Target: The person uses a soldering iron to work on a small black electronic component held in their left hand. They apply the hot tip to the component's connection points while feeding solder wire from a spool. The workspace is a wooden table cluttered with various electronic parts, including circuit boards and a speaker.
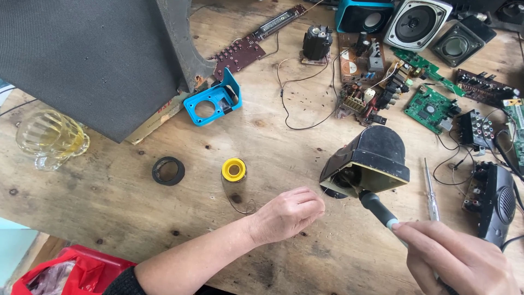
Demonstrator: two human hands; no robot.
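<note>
Nearby, yellow-capped solder spool [234, 173] just beside loosely curled, empty left hand [286, 214]; right hand [458, 259] clasped round soldering iron [377, 210] at black speaker housing [368, 161]

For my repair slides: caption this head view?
Right hand holds soldering iron to black horn part; left hand rests on workbench.

Bright, even daylight, soft shadows, sharp focus, slight wide-angle edge distortion.

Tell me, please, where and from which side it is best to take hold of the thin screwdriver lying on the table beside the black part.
Grip the thin screwdriver at the middle of its shaft, pinching across it from above. It lies flat on the wooden table, running away from the viewer, so only the top is free. Its left side is open; the right hand is nearest.
</note>
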